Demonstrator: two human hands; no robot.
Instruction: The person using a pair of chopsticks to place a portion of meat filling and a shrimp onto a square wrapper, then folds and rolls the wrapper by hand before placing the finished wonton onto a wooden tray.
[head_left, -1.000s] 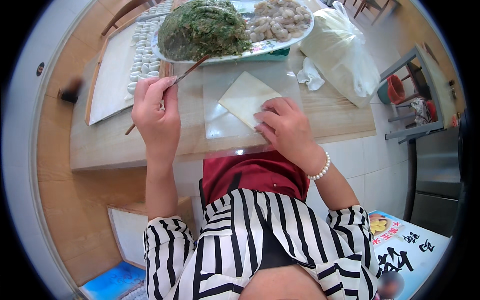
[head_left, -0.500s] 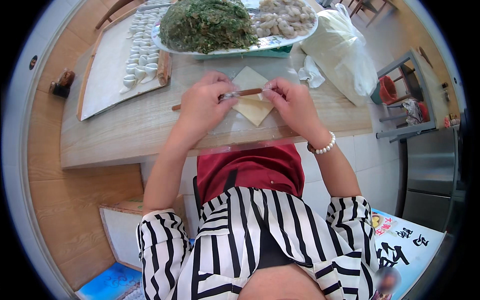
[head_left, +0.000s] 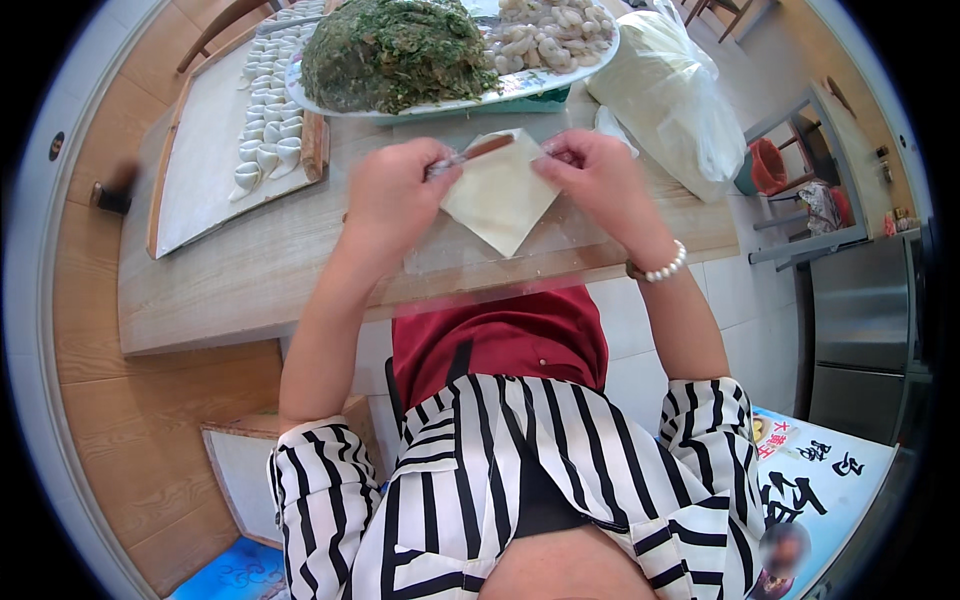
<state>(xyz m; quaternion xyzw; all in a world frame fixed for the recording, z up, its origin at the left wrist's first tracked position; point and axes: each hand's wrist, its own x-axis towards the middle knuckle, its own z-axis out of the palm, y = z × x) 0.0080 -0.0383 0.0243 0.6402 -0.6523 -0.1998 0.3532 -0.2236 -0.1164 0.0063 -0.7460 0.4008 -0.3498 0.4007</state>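
My left hand [head_left: 395,185] is closed around a thin brown stick [head_left: 490,146], whose flat end points right, over the far part of a pale square dough wrapper [head_left: 500,205]. This wrapper is turned like a diamond between my hands, above the table's near edge. Its left corner meets my left fingers. At its right corner my right hand [head_left: 600,170] is closed, thumb and fingers pinching the edge. Just beyond my hands, a large platter [head_left: 440,108] bears a mound of green chopped filling [head_left: 395,55] and a heap of peeled shrimp [head_left: 550,35].
On the left, a wood-rimmed board [head_left: 195,190] carries rows of folded dumplings [head_left: 265,155]. A white plastic bag [head_left: 670,100] bulges at the right of the wooden table [head_left: 230,290]. A dark jar [head_left: 110,198] stands by the left wall. Farther right is a red bin [head_left: 768,165].
The wrapper now shows larger and more fully between my hands. The stick's end has swung up and away from my right fingers, which have shifted slightly right and farther off.
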